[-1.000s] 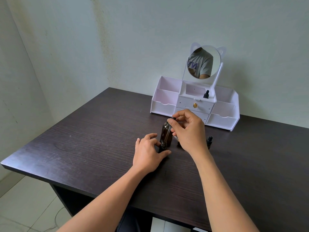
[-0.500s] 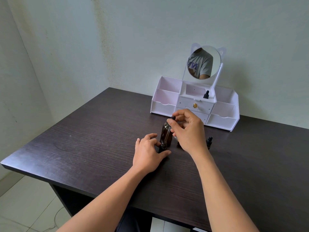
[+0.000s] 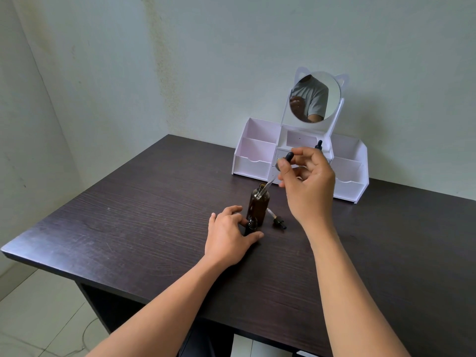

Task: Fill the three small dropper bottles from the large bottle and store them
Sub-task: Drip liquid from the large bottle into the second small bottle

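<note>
The large amber bottle (image 3: 258, 206) stands open on the dark desk (image 3: 144, 222). My right hand (image 3: 306, 184) holds a dropper (image 3: 285, 161) by its black bulb above the bottle, the glass tube slanting down into the neck. My left hand (image 3: 228, 234) rests on the desk, fingers around a small open dropper bottle (image 3: 251, 226) just in front of the large one. A second dropper cap (image 3: 277, 221) lies on its side to the right of the large bottle. One capped small bottle (image 3: 319, 145) stands in the white organizer (image 3: 253, 161).
The organizer with several open compartments and drawers sits at the back of the desk against the wall, with a round cat-ear mirror (image 3: 314, 97) on top. The desk's left and front edges drop to a tiled floor (image 3: 38, 313).
My right hand has lifted up and to the right, drawing the dropper out until only its glass tip is at the large bottle's neck. My left hand has stayed on the small bottle.
</note>
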A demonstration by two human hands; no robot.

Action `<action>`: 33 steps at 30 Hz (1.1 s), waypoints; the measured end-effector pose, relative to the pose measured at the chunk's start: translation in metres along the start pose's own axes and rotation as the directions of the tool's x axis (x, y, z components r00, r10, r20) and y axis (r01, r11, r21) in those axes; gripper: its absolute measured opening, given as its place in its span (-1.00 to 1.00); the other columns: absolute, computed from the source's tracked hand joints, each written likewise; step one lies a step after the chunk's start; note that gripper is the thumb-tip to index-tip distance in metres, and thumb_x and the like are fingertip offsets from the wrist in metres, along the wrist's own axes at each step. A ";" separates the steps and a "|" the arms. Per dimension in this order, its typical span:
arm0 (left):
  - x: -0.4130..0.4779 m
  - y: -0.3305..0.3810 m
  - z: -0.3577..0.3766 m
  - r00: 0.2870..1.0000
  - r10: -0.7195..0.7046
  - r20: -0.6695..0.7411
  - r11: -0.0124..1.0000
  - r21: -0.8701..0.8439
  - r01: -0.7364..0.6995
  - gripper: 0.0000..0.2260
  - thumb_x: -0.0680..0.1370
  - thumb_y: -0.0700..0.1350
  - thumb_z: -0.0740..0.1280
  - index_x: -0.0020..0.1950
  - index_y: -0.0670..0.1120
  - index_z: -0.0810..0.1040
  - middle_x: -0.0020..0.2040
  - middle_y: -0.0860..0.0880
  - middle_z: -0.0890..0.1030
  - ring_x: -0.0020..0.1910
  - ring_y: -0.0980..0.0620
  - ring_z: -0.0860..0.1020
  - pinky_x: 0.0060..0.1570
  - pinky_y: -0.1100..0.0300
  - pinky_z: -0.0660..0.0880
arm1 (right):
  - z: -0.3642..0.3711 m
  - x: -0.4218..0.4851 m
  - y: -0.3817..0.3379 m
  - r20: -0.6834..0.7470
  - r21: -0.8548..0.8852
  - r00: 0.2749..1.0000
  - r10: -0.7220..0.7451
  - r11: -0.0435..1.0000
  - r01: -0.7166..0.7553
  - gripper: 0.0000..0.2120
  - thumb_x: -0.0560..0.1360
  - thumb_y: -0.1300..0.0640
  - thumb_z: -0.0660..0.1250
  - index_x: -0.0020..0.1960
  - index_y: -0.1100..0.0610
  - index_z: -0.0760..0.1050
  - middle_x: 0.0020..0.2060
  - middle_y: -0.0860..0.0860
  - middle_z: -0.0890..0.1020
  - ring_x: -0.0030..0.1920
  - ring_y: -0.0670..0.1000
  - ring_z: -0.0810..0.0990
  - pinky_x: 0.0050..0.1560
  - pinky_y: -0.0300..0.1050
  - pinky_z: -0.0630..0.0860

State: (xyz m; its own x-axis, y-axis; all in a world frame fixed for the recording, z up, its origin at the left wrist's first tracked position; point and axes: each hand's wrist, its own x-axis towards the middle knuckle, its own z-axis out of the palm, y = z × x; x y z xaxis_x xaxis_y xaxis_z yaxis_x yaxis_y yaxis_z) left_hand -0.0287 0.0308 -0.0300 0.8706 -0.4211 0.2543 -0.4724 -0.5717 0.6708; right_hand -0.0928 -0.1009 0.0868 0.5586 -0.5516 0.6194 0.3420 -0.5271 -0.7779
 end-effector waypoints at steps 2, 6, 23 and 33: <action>0.000 0.000 0.000 1.000 0.001 0.006 1.000 -0.004 -0.001 -0.63 0.40 0.25 0.48 0.05 0.03 0.66 0.44 0.11 0.40 0.41 0.12 0.35 0.53 -0.05 0.00 | -0.001 0.004 -0.001 -0.030 0.003 0.999 -0.040 0.999 0.040 -0.81 0.52 0.14 0.46 0.08 0.03 0.51 -0.11 -0.05 0.64 -0.19 0.09 0.69 -0.18 0.18 0.65; -0.001 0.000 0.000 1.000 0.006 -0.003 1.000 -0.007 -0.006 -0.62 0.39 0.25 0.48 0.05 0.03 0.66 0.44 0.11 0.40 0.39 0.13 0.36 0.53 -0.03 0.00 | 0.000 0.008 0.001 -0.048 -0.008 0.996 -0.075 0.997 0.075 -0.81 0.53 0.12 0.44 0.10 0.06 0.50 -0.08 -0.01 0.65 -0.14 0.07 0.70 -0.17 0.20 0.65; 0.000 0.000 0.000 1.000 -0.002 0.005 1.000 0.000 0.002 -0.65 0.41 0.25 0.47 0.03 0.04 0.65 0.45 0.12 0.39 0.41 0.11 0.34 0.53 -0.05 -0.01 | 0.008 0.013 0.009 0.045 -0.113 0.998 -0.052 0.992 0.057 -0.78 0.52 0.15 0.46 0.13 0.10 0.52 -0.07 -0.05 0.64 -0.15 0.02 0.69 -0.14 -0.06 0.66; 0.000 0.000 0.000 1.000 -0.002 0.014 1.000 -0.003 0.002 -0.65 0.41 0.25 0.47 0.04 0.05 0.65 0.45 0.11 0.38 0.43 0.10 0.33 0.53 -0.06 -0.01 | 0.000 0.007 0.020 0.055 -0.193 0.998 0.033 0.981 -0.022 -0.69 0.50 0.04 0.49 0.19 0.08 0.54 0.01 -0.08 0.66 -0.20 -0.07 0.67 -0.18 -0.23 0.58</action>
State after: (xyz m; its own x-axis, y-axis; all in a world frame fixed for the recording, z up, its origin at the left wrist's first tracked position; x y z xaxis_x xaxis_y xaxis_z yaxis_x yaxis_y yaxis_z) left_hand -0.0289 0.0314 -0.0299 0.8697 -0.4295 0.2431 -0.4699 -0.5702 0.6738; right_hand -0.0817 -0.1156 0.0755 0.6105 -0.5326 0.5862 0.1776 -0.6293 -0.7566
